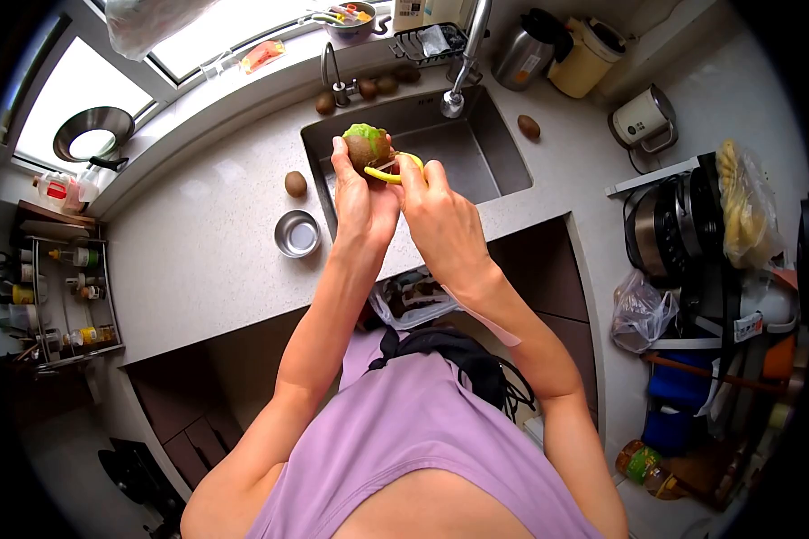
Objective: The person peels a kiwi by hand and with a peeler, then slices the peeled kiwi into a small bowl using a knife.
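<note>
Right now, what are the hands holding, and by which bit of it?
The left hand holds a kiwi around its brown, unpeeled lower part. The right hand holds a yellow peeler by its handle end, which is partly hidden.

Daylight comes through the window (81, 81) at upper left, its panes burnt out to white. The bench (175, 234) is bright and pale, while the cupboards (180, 386) beneath lie in deep shadow. The left hand (366, 205) and right hand (445, 220) look reasonably sharp. Strong fisheye distortion curves straight edges, the corners fall to black, and detail softens towards the dim rim.
</note>
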A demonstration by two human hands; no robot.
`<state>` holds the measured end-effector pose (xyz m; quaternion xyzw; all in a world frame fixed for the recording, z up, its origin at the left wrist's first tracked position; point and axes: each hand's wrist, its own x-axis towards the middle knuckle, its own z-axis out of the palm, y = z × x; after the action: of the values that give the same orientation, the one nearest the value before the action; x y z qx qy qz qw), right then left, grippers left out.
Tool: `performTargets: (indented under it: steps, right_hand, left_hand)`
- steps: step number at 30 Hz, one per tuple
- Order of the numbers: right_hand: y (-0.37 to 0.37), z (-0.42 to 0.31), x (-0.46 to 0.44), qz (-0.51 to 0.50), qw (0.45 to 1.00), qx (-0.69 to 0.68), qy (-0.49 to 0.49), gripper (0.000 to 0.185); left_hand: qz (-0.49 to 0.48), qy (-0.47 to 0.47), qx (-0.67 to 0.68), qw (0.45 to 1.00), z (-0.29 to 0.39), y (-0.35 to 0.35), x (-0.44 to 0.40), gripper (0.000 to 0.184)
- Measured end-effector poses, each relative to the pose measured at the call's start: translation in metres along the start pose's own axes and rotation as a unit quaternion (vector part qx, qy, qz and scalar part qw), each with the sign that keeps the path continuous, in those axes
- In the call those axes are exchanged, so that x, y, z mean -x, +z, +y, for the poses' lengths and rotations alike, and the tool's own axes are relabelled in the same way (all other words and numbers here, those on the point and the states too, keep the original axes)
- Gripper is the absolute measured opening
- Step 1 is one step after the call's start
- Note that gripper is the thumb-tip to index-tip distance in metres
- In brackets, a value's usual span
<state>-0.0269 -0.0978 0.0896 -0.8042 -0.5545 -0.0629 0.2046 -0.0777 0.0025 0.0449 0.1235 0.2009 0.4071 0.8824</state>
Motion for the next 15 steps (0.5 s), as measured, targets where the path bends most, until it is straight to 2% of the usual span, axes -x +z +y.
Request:
performTargets:
  steps: [4, 8, 11, 14, 15]
  right_hand:
    - [0.006, -0.001, 0.004, 0.024, 1.0, 0.015, -0.014, 0.029]
    - [0.009, -0.006, 0.007, 0.009, 1.0, 0.016, 0.003, 0.027]
    - [0.012, -0.005, 0.009, 0.008, 1.0, 0.008, 0.007, 0.027]
    - [0.015, -0.003, 0.011, -0.021, 1.0, -0.008, 0.017, 0.029]
    - [0.015, -0.002, 0.013, -0.047, 0.997, -0.051, 0.044, 0.032]
  left_hand:
    - [0.035, 0.005, -0.001, 0.999, -0.004, -0.003, -0.004, 0.05]
    - [0.037, -0.021, 0.022, 0.999, -0.006, -0.006, -0.007, 0.051]
    - [0.073, -0.014, 0.033, 0.997, -0.008, -0.002, -0.005, 0.049]
    - [0.073, -0.011, 0.039, 0.997, -0.015, -0.013, -0.009, 0.05]
    - [0.082, -0.006, 0.035, 0.996, -0.019, -0.015, -0.008, 0.051]
